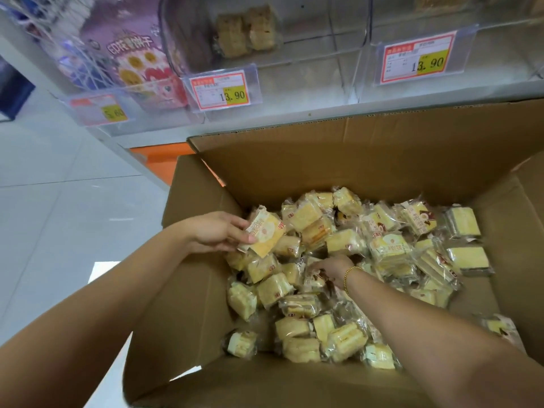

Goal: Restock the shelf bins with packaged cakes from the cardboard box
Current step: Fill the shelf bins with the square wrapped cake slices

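Note:
A large open cardboard box (294, 160) stands on the floor below the shelf, filled with several yellow packaged cakes (382, 248). My left hand (217, 231) holds one wrapped cake (265, 234) by its edge, lifted above the pile at the box's left side. My right hand (332, 269) reaches down into the middle of the pile, its fingers curled around a cake packet (313, 279) with brown print. Above the box, a clear shelf bin (294, 39) contains two brownish packaged cakes (247, 30) at its back.
Price tags reading 13.90 (220, 89) (418, 58) hang on the bin fronts. A second clear bin (485, 30) sits to the right. A purple biscuit package (132, 54) fills the bin on the left. White tiled floor (59, 187) lies left of the box.

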`<state>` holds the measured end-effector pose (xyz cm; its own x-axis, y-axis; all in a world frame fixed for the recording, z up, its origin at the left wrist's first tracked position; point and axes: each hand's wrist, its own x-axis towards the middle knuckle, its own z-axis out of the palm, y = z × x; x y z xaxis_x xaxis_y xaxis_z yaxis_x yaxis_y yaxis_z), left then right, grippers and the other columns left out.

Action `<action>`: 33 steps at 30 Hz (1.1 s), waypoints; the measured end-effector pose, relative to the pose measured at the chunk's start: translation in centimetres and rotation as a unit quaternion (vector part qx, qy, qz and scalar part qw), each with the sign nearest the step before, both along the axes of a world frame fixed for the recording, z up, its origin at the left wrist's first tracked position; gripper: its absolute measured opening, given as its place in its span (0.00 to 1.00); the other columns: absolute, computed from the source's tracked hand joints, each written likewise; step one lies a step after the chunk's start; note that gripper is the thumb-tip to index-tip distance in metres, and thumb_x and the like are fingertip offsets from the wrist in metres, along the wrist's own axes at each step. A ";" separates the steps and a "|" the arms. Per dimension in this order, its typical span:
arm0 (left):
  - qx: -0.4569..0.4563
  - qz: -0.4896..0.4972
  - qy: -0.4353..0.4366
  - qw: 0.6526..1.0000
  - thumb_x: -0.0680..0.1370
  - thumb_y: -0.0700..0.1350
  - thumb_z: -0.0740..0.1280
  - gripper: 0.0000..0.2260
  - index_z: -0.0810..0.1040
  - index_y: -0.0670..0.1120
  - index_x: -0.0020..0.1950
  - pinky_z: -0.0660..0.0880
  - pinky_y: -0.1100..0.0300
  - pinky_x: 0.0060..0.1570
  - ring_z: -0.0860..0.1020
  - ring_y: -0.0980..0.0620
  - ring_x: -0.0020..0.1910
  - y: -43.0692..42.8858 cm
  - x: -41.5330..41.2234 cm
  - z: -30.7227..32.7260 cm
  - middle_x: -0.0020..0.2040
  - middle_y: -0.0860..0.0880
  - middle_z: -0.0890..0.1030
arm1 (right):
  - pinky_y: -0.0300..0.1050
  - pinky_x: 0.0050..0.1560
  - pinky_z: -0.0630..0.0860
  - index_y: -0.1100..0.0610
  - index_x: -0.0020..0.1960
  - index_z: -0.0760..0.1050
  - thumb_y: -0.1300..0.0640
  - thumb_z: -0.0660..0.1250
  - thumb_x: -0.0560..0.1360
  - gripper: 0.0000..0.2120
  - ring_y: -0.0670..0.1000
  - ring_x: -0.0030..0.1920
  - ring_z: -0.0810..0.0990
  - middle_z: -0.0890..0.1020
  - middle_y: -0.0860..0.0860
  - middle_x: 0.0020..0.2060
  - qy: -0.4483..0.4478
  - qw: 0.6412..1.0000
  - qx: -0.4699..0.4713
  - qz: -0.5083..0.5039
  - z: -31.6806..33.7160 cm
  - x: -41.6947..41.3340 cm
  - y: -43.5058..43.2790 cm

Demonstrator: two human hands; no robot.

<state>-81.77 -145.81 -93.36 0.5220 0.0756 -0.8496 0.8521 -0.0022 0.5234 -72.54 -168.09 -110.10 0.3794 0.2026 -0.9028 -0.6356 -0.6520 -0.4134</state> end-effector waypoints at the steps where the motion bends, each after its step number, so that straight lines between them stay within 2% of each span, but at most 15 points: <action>1: -0.007 0.004 -0.010 1.000 0.70 0.39 0.72 0.24 0.74 0.39 0.66 0.74 0.59 0.58 0.79 0.51 0.56 -0.1 -0.4 0.5 0.59 0.43 0.81 | 0.48 0.53 0.76 0.69 0.70 0.63 0.64 0.75 0.69 0.34 0.59 0.57 0.77 0.78 0.62 0.57 0.001 1.000 0.005 -0.007 0.1 -0.2 0.1; 3: -0.014 0.015 -0.033 0.999 0.73 0.36 0.70 0.14 0.79 0.40 0.59 0.76 0.60 0.57 0.79 0.51 0.52 -0.4 -1.2 1.7 0.54 0.43 0.82 | 0.38 0.35 0.76 0.68 0.68 0.67 0.62 0.73 0.72 0.28 0.52 0.40 0.77 0.78 0.57 0.43 0.002 1.000 0.010 -0.022 0.2 -0.4 0.3; 4: -0.019 0.024 -0.042 0.999 0.74 0.35 0.69 0.11 0.80 0.42 0.56 0.77 0.61 0.54 0.80 0.52 0.50 -0.5 -1.4 2.2 0.52 0.44 0.83 | 0.36 0.26 0.70 0.67 0.66 0.69 0.61 0.72 0.73 0.24 0.48 0.33 0.72 0.76 0.53 0.37 -0.004 1.000 0.003 -0.024 0.1 -0.4 0.4; 6: -0.025 0.036 -0.064 0.997 0.74 0.35 0.69 0.11 0.80 0.45 0.55 0.79 0.61 0.49 0.82 0.53 0.49 -0.6 -1.8 3.3 0.51 0.46 0.84 | 0.36 0.20 0.62 0.67 0.61 0.74 0.62 0.70 0.74 0.17 0.46 0.28 0.66 0.73 0.52 0.31 -0.011 1.000 -0.010 -0.012 0.3 -0.6 0.7; 9: -0.008 0.050 -0.102 0.994 0.70 0.37 0.72 0.17 0.79 0.48 0.58 0.79 0.59 0.48 0.81 0.51 0.51 -0.8 -2.5 5.0 0.52 0.46 0.84 | 0.33 0.16 0.60 0.67 0.52 0.75 0.66 0.70 0.73 0.09 0.47 0.25 0.67 0.72 0.53 0.29 -0.021 1.000 -0.015 0.006 1.0 -0.7 0.3; 12: 0.014 0.079 -0.144 0.986 0.61 0.44 0.80 0.20 0.83 0.49 0.52 0.78 0.55 0.53 0.82 0.48 0.53 -1.1 -3.5 6.4 0.53 0.45 0.84 | 0.36 0.20 0.62 0.64 0.42 0.74 0.69 0.68 0.73 0.04 0.47 0.21 0.67 0.72 0.53 0.26 -0.001 1.000 0.002 0.027 2.8 -0.4 -0.4; 14: 0.014 0.110 -0.171 0.979 0.48 0.51 0.84 0.27 0.85 0.46 0.45 0.80 0.58 0.48 0.83 0.49 0.49 -1.1 -4.2 6.8 0.50 0.43 0.85 | 0.36 0.22 0.64 0.62 0.43 0.75 0.68 0.67 0.74 0.03 0.46 0.23 0.67 0.73 0.53 0.28 0.040 0.997 0.020 0.065 4.4 -0.1 -1.1; 15: 0.011 0.120 -0.181 0.976 0.45 0.52 0.84 0.32 0.85 0.44 0.46 0.81 0.60 0.45 0.83 0.49 0.47 -1.2 -4.3 7.0 0.50 0.42 0.85 | 0.35 0.21 0.67 0.61 0.44 0.75 0.67 0.67 0.75 0.03 0.46 0.22 0.69 0.74 0.53 0.30 0.061 0.995 0.037 0.066 5.4 0.1 -1.6; 17: 0.002 0.131 -0.189 0.973 0.49 0.51 0.84 0.33 0.82 0.42 0.51 0.80 0.62 0.41 0.84 0.49 0.46 -1.7 -4.3 7.4 0.49 0.42 0.85 | 0.35 0.26 0.76 0.61 0.45 0.76 0.66 0.67 0.75 0.02 0.46 0.25 0.76 0.78 0.54 0.33 0.098 0.991 0.091 0.032 7.9 0.6 -2.6; 20: -0.009 0.140 -0.196 0.971 0.67 0.40 0.74 0.16 0.80 0.43 0.54 0.79 0.65 0.38 0.83 0.51 0.45 -3.0 -4.0 8.3 0.46 0.45 0.85 | 0.44 0.41 0.82 0.62 0.47 0.76 0.66 0.68 0.74 0.03 0.53 0.36 0.83 0.81 0.57 0.38 0.108 0.976 0.186 -0.020 12.4 1.3 -4.0; 23: -0.011 0.129 -0.209 0.969 0.66 0.37 0.74 0.20 0.79 0.45 0.58 0.80 0.62 0.44 0.81 0.51 0.47 -3.7 -3.4 9.1 0.50 0.44 0.84 | 0.49 0.52 0.81 0.64 0.52 0.75 0.65 0.69 0.73 0.08 0.55 0.47 0.82 0.81 0.60 0.48 0.060 0.967 0.249 -0.008 16.4 1.7 -5.0; 25: -0.016 0.128 -0.228 0.965 0.66 0.38 0.73 0.21 0.79 0.44 0.59 0.79 0.61 0.48 0.78 0.48 0.50 -4.1 -3.0 9.8 0.53 0.42 0.82 | 0.48 0.49 0.82 0.64 0.54 0.74 0.66 0.70 0.71 0.12 0.55 0.49 0.82 0.81 0.62 0.53 0.025 0.956 0.290 -0.018 19.0 1.9 -5.8; 27: -0.022 0.139 -0.251 0.958 0.67 0.37 0.74 0.20 0.79 0.44 0.59 0.80 0.61 0.46 0.79 0.49 0.49 -4.7 -2.3 10.6 0.52 0.42 0.83 | 0.45 0.45 0.82 0.63 0.58 0.74 0.67 0.70 0.71 0.16 0.55 0.50 0.82 0.82 0.62 0.55 -0.007 0.944 0.326 -0.048 21.5 2.0 -6.9; 30: -0.027 0.156 -0.289 0.944 0.68 0.38 0.69 0.17 0.79 0.43 0.58 0.79 0.64 0.38 0.82 0.53 0.42 -5.8 -1.1 12.1 0.47 0.45 0.85 | 0.44 0.49 0.81 0.60 0.61 0.75 0.64 0.70 0.70 0.19 0.56 0.56 0.81 0.83 0.58 0.55 -0.069 0.929 0.362 -0.040 24.9 2.6 -8.4; 33: -0.025 0.157 -0.312 0.937 0.71 0.33 0.67 0.13 0.79 0.41 0.55 0.78 0.67 0.34 0.84 0.53 0.41 -6.7 0.1 13.7 0.45 0.45 0.85 | 0.44 0.51 0.81 0.62 0.61 0.75 0.62 0.69 0.68 0.21 0.56 0.56 0.82 0.83 0.58 0.54 -0.098 0.913 0.392 -0.064 27.7 3.8 -9.7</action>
